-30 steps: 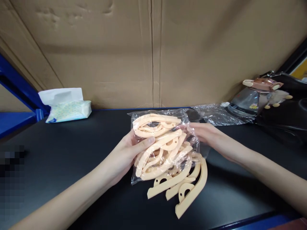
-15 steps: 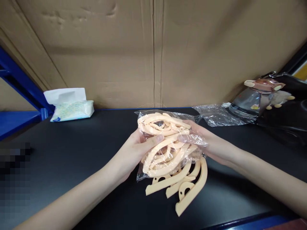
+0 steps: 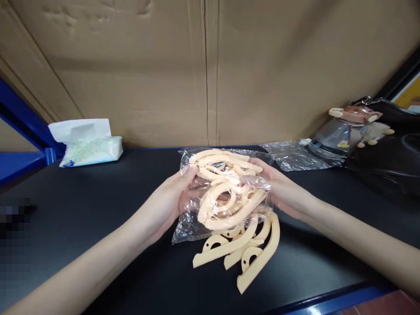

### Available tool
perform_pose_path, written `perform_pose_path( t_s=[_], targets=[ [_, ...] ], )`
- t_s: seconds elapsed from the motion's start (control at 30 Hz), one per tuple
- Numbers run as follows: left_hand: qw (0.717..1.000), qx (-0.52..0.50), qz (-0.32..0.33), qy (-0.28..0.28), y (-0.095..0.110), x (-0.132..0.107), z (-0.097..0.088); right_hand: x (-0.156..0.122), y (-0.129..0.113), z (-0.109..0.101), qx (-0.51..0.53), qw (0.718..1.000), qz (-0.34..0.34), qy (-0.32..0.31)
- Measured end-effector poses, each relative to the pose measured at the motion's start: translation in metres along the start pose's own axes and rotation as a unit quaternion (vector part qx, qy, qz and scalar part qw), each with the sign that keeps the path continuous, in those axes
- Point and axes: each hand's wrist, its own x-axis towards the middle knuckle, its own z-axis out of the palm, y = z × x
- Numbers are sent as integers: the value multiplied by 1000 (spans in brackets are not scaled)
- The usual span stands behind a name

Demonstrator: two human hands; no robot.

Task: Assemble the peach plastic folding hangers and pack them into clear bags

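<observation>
A clear plastic bag (image 3: pixel 188 225) packed with several peach-coloured curved plastic pieces (image 3: pixel 229 192) is held between both hands just above a black table (image 3: pixel 82 218). My left hand (image 3: pixel 167 201) grips the bag's left side, fingers curled round it. My right hand (image 3: pixel 278 190) holds the right side, fingers pressed into the plastic. Three more peach curved pieces (image 3: pixel 249 253) stick out below the bag and lie loose on the table.
A soft tissue pack (image 3: pixel 85 142) lies at the back left beside a blue rack frame (image 3: pixel 22 127). An empty clear bag (image 3: pixel 292 155), a glass-domed item with a brown top (image 3: pixel 344 131) and black objects (image 3: pixel 390 162) sit at the right. A cardboard wall (image 3: pixel 210 70) stands behind.
Both hands have turned and squeezed the bag, so the pieces inside bunch up more. My left thumb has moved off the front to the bag's upper left edge.
</observation>
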Motion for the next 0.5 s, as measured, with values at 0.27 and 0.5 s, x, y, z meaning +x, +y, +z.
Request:
perform_pose_path(
  t_s=[0.27,0.5],
  targets=[
    [983,148,-1,110,32,2,-29,3,8,-13,-14,1000,-9,8],
    [958,225,-33,176,52,7,-51,2,10,-14,-29,999,17,-20]
  ],
)
